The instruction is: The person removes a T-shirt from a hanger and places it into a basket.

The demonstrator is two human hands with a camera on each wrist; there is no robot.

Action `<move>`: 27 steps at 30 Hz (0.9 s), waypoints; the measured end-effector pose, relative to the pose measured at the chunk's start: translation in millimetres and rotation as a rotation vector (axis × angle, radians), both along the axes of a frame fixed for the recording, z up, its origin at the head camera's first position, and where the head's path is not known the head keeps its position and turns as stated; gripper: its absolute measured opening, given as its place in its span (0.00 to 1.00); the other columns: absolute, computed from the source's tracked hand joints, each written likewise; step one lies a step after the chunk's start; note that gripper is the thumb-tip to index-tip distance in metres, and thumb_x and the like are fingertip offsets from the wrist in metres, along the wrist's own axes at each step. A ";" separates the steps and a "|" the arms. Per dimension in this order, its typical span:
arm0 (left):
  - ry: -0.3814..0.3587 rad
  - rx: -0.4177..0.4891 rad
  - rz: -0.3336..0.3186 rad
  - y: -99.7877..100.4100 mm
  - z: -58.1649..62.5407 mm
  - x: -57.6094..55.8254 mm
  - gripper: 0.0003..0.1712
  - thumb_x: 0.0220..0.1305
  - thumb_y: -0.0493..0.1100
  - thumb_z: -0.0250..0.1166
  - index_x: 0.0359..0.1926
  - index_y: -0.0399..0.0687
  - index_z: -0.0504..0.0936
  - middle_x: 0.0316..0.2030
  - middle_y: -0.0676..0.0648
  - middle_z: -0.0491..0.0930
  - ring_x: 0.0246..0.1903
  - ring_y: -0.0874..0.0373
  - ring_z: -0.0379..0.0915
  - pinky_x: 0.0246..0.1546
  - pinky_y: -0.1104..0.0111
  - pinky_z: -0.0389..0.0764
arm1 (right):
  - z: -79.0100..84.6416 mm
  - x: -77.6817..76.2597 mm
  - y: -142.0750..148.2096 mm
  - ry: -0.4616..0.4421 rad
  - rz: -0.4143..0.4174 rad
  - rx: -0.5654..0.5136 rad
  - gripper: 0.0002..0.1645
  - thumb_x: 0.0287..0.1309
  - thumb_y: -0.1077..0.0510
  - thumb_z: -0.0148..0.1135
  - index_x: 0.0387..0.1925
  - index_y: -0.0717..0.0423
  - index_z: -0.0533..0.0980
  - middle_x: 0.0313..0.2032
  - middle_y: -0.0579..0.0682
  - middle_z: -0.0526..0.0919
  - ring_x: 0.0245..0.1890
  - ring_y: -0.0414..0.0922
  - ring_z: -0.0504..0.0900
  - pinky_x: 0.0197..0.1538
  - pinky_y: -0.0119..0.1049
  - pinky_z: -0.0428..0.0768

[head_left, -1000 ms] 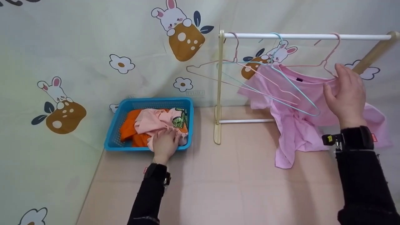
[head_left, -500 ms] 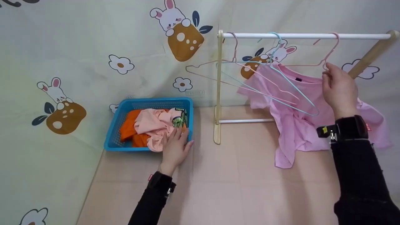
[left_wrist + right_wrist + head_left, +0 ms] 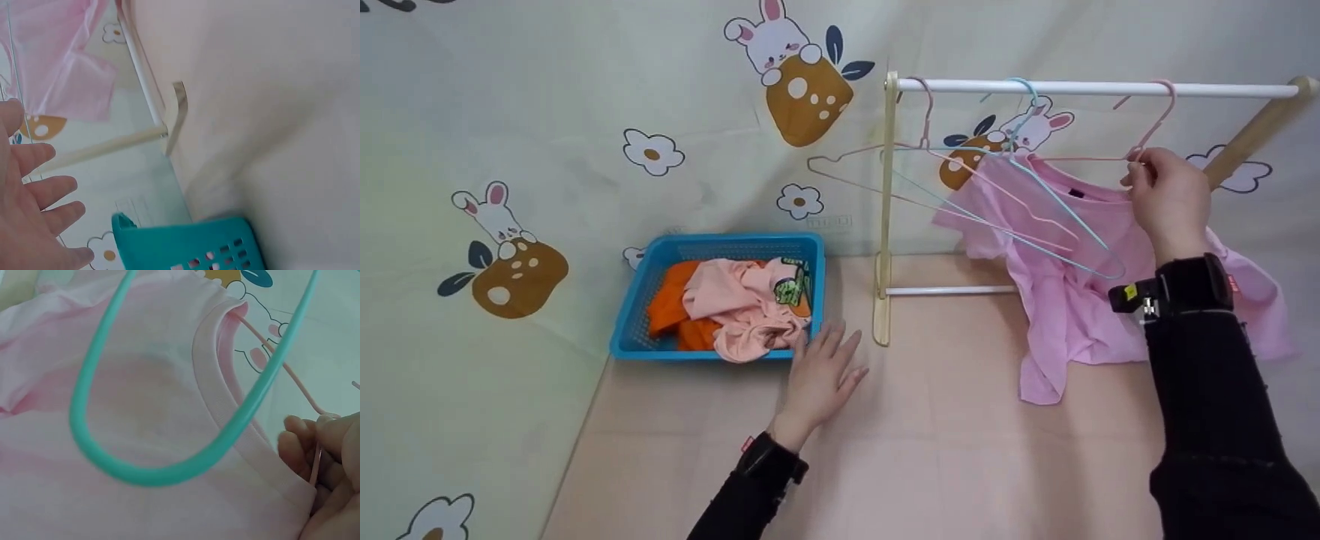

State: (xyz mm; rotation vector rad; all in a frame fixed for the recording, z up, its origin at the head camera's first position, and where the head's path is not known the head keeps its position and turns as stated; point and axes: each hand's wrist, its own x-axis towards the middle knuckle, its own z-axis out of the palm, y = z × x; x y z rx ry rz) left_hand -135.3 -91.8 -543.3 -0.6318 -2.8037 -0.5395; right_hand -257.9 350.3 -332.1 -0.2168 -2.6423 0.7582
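Note:
At the rack's right part, my right hand (image 3: 1171, 199) pinches the pink hanger (image 3: 295, 379) just below its hook, at the neckline of a pink T-shirt (image 3: 1080, 300). The hanger's hook is over the white rail, and the shirt hangs on it. My left hand (image 3: 821, 379) is spread with fingers apart, off the front right corner of the blue basket (image 3: 619, 346). Inside the basket lie a light pink garment (image 3: 727, 289) with a green print and an orange garment (image 3: 671, 300). In the left wrist view the left hand (image 3: 34, 197) holds nothing.
A clothes rack with a white rail (image 3: 1080, 88) and wooden legs (image 3: 885, 225) stands at right. An empty blue hanger (image 3: 1061, 199) overlaps the shirt, beside another pink hanger (image 3: 847, 154). A patterned cloth wall (image 3: 585, 75) rises behind the light pink surface (image 3: 885, 465).
The left hand has lifted off the clothes in the basket and drawn away to the right. My right hand has moved left from the shirt's shoulder and now pinches the pink hanger.

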 end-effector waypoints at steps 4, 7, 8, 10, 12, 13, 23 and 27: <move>-0.026 0.009 -0.042 10.3 -4.7 7.8 0.31 0.71 0.57 0.57 0.70 0.51 0.71 0.70 0.41 0.65 0.71 0.42 0.54 0.68 0.38 0.49 | 1.2 -0.1 1.0 0.055 -0.028 0.001 0.21 0.75 0.52 0.47 0.55 0.61 0.79 0.44 0.62 0.83 0.36 0.40 0.75 0.36 0.27 0.67; -0.005 -0.006 -0.068 16.6 -10.2 12.2 0.30 0.71 0.57 0.58 0.69 0.51 0.72 0.69 0.41 0.66 0.71 0.42 0.55 0.67 0.38 0.49 | 6.3 1.9 3.5 0.054 -0.062 -0.004 0.22 0.75 0.50 0.47 0.56 0.60 0.78 0.46 0.60 0.83 0.35 0.36 0.73 0.36 0.27 0.67; 0.001 -0.016 -0.075 18.4 -12.4 13.4 0.30 0.71 0.57 0.58 0.69 0.50 0.72 0.69 0.41 0.67 0.71 0.41 0.56 0.67 0.37 0.49 | 8.5 3.3 4.7 0.048 -0.078 -0.007 0.23 0.75 0.50 0.47 0.57 0.59 0.78 0.48 0.59 0.83 0.35 0.34 0.73 0.36 0.26 0.68; 0.003 -0.036 -0.084 21.7 -16.6 15.9 0.30 0.71 0.57 0.57 0.69 0.50 0.72 0.69 0.41 0.67 0.70 0.41 0.56 0.67 0.37 0.50 | 12.9 5.2 7.8 0.053 -0.102 -0.022 0.23 0.75 0.49 0.47 0.57 0.58 0.78 0.48 0.57 0.83 0.35 0.32 0.72 0.37 0.25 0.68; -0.019 -0.038 -0.092 24.4 -21.0 18.4 0.30 0.72 0.58 0.57 0.69 0.50 0.72 0.69 0.42 0.67 0.70 0.41 0.56 0.67 0.37 0.51 | 17.0 6.8 11.8 0.052 -0.116 -0.052 0.23 0.74 0.49 0.48 0.58 0.58 0.78 0.47 0.53 0.84 0.34 0.28 0.71 0.38 0.25 0.68; -0.033 -0.035 -0.095 25.5 -23.1 19.6 0.30 0.72 0.57 0.56 0.69 0.50 0.72 0.69 0.41 0.67 0.70 0.40 0.56 0.66 0.37 0.51 | 18.8 7.3 13.5 0.049 -0.124 -0.066 0.23 0.74 0.48 0.48 0.58 0.58 0.78 0.45 0.50 0.84 0.33 0.26 0.70 0.37 0.24 0.68; -0.089 -0.041 -0.104 30.3 -37.6 26.7 0.30 0.72 0.56 0.56 0.69 0.49 0.72 0.68 0.41 0.67 0.71 0.41 0.55 0.67 0.39 0.53 | 34.2 9.2 22.1 -0.013 -0.166 -0.192 0.25 0.73 0.46 0.50 0.62 0.53 0.76 0.38 0.36 0.80 0.33 0.27 0.70 0.37 0.21 0.70; -0.083 -0.065 -0.102 30.2 -41.6 27.3 0.30 0.73 0.58 0.54 0.69 0.49 0.71 0.69 0.41 0.67 0.71 0.41 0.55 0.66 0.39 0.54 | 37.0 9.8 19.4 0.007 -0.180 -0.206 0.23 0.73 0.47 0.50 0.62 0.52 0.76 0.41 0.37 0.80 0.34 0.27 0.70 0.39 0.20 0.71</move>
